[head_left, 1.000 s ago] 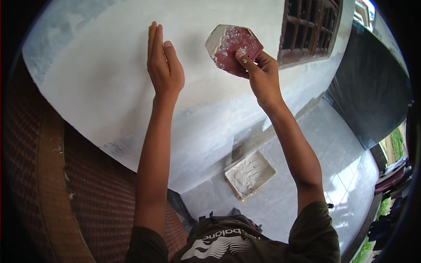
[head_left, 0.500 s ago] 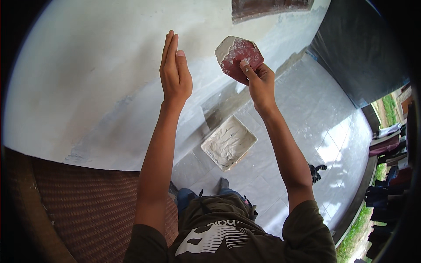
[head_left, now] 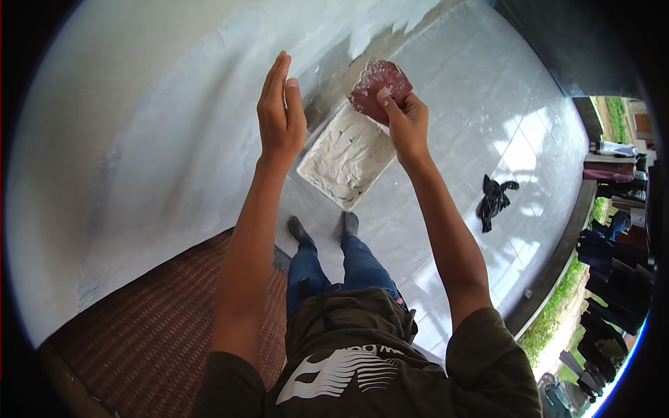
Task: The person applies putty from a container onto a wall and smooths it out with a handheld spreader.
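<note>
My right hand [head_left: 408, 129] grips a flat, dark red putty scraper [head_left: 390, 82], its thumb pressed on the face. White paste smears the scraper, thickest along its far left edge. My left hand [head_left: 281, 122] is raised with its fingers stretched out together, holding nothing, in front of the pale wall [head_left: 174, 153]. Below and between the hands, a rectangular tray [head_left: 323, 189] on the floor contains white paste [head_left: 348, 155] with a ridged surface. The scraper overlaps the tray's far corner in view but is held well above it.
A brown woven panel [head_left: 160, 296] lies at the lower left beside the wall. On the grey tiled floor [head_left: 446, 230], a crumpled black thing [head_left: 493, 202] lies to the right. Clothes [head_left: 617, 272] hang along the far right, past the floor's edge. My feet stand just short of the tray.
The view has tipped downward, so the tray, my legs and the black thing show higher and more fully. Both hands keep nearly the same pose, the right still on the scraper.
</note>
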### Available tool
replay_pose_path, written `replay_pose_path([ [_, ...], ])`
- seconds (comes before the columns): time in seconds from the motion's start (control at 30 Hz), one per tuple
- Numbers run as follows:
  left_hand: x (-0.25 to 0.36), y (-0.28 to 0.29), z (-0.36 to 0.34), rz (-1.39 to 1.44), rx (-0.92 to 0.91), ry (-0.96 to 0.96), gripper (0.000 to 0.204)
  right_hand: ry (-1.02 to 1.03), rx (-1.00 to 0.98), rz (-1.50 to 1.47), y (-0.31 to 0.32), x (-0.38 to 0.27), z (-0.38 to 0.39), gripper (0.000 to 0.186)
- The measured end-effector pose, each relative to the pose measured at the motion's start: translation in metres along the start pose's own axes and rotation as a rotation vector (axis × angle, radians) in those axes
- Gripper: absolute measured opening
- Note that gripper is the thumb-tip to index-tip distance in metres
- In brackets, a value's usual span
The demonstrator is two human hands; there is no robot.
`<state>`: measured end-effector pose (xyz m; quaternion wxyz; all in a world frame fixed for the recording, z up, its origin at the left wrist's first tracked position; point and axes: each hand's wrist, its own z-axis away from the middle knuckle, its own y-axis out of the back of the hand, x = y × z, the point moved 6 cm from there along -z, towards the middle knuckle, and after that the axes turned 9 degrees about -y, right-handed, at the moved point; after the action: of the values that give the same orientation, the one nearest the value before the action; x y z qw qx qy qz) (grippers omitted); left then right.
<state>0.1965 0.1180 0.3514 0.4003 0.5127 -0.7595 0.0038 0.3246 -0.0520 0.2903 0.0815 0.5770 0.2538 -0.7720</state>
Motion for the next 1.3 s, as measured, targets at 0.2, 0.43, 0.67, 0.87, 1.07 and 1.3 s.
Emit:
replay_pose_path([
  [0.2,-0.089,-0.022,0.099,-0.055,-0.127,0.247,0.043,-0.181,0.106,0.179,0.044,0.145,0.002,0.021],
  [0.43,-0.157,-0.036,0.182,0.043,-0.209,0.448,0.043,-0.408,0.194,0.404,0.073,0.299,0.009,0.021],
  [0.67,-0.21,-0.039,0.26,0.03,-0.252,0.557,0.046,-0.473,0.323,0.537,0.064,0.414,0.006,0.025],
  [0.87,-0.237,-0.041,0.301,0.03,-0.274,0.595,0.047,-0.454,0.462,0.683,0.032,0.444,0.003,0.022],
  [1.07,-0.247,-0.037,0.315,0.026,-0.292,0.608,0.048,-0.576,0.566,0.656,0.017,0.475,0.007,0.021],
  [1.3,-0.245,-0.041,0.32,0.047,-0.294,0.591,0.048,-0.578,0.535,0.231,0.044,0.521,-0.004,0.023],
])
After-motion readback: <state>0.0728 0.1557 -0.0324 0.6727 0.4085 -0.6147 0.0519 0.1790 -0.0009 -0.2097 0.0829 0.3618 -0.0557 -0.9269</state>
